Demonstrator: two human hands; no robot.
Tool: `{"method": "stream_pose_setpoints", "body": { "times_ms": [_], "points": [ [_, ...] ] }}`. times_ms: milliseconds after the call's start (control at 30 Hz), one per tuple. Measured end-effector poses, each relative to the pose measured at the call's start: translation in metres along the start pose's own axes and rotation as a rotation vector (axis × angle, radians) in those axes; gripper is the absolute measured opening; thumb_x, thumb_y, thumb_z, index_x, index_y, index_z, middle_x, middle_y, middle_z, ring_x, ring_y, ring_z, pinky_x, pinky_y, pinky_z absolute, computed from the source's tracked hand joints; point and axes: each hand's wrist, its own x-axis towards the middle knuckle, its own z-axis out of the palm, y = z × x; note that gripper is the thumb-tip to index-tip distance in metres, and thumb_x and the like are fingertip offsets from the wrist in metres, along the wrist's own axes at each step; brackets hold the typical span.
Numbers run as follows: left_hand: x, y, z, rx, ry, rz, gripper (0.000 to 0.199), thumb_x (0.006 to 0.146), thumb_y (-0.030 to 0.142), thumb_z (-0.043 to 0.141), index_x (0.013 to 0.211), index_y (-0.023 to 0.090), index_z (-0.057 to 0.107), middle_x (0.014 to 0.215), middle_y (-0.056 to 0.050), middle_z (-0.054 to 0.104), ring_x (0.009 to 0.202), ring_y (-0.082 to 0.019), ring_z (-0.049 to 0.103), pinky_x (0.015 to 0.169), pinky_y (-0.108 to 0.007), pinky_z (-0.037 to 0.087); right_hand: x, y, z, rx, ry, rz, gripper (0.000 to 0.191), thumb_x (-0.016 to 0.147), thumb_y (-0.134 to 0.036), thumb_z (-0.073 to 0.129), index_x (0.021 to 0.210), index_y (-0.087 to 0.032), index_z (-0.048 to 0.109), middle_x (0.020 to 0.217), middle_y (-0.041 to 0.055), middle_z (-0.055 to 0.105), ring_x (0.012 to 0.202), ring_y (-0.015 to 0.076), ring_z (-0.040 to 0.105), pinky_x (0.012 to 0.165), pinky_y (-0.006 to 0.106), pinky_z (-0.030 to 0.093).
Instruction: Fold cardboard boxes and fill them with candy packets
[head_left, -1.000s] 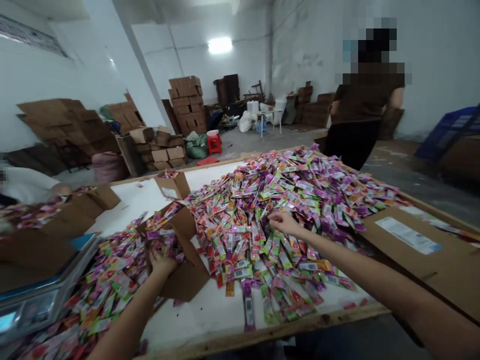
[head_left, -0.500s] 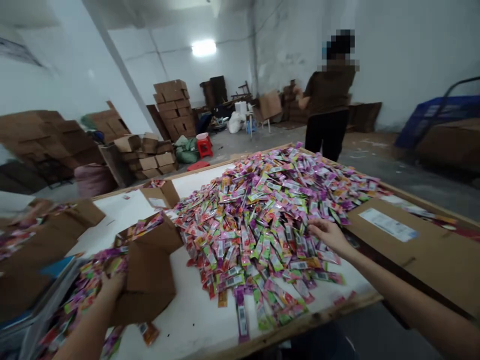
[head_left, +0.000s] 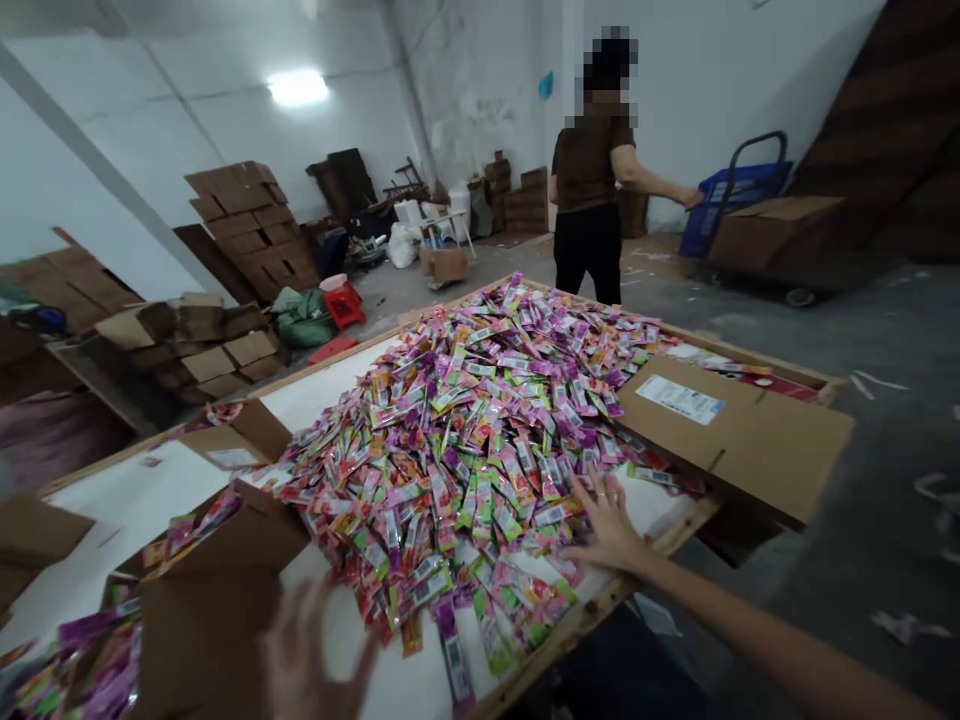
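Note:
A large heap of small pink, purple and green packets [head_left: 480, 430] covers the middle of the white-topped table [head_left: 307, 390]. My right hand [head_left: 609, 525] rests at the heap's right front edge, fingers spread, with nothing held. Blurred by motion, my left hand [head_left: 311, 650] is raised with its fingers apart, in front of the heap and beside an open cardboard box [head_left: 210, 610] holding more packets. Another small box [head_left: 240, 440] with a white label stands behind that one. On the right lies a large flat carton [head_left: 739, 430] with a white label.
Beyond the table a person [head_left: 592, 190] stands with an arm stretched toward a blue crate [head_left: 731, 195] and a trolley. Stacked cartons [head_left: 251, 225], a red stool [head_left: 343, 303] and green sacks are behind on the left. A wooden rim [head_left: 577, 620] edges the table.
The view has swung right. My left hand has come off the packets by the box and opened. My right hand has moved nearer the table's front edge, fingers spread. The person has turned, arm out.

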Motion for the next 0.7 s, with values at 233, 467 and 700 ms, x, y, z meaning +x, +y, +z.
{"method": "stream_pose_setpoints", "body": {
  "times_ms": [233, 467, 700],
  "points": [
    [0.027, 0.061, 0.158, 0.228, 0.106, 0.503, 0.099, 0.059, 0.062, 0.068, 0.142, 0.017, 0.039, 0.150, -0.025, 0.026, 0.137, -0.053, 0.012, 0.100, -0.075, 0.018, 0.083, -0.054, -0.005, -0.087, -0.044, -0.070, 0.130, 0.043, -0.074, 0.073, 0.150, -0.025, 0.019, 0.158, 0.0150, -0.001, 0.132, 0.0594, -0.012, 0.099, 0.074, -0.005],
    [0.126, 0.075, 0.192, 0.560, -0.037, 0.496, 0.090, 0.060, 0.064, 0.068, 0.131, 0.010, 0.053, 0.147, -0.026, 0.033, 0.131, -0.057, 0.023, 0.093, -0.074, 0.030, 0.128, -0.077, 0.026, 0.059, -0.103, -0.083, 0.129, 0.037, -0.080, 0.069, 0.147, -0.025, 0.031, 0.156, 0.0183, 0.012, 0.131, 0.0627, -0.002, 0.095, 0.075, -0.015],
    [0.176, 0.075, 0.179, 0.752, -0.194, 0.469, 0.077, 0.077, 0.051, 0.058, 0.140, 0.011, 0.040, 0.148, -0.025, 0.034, 0.133, -0.050, 0.028, 0.094, -0.067, 0.034, 0.159, -0.127, 0.037, 0.161, -0.135, -0.024, 0.111, 0.041, -0.072, 0.075, 0.136, -0.021, 0.050, 0.151, 0.0183, 0.028, 0.134, 0.0593, 0.000, 0.101, 0.071, -0.011]
  ]
}}
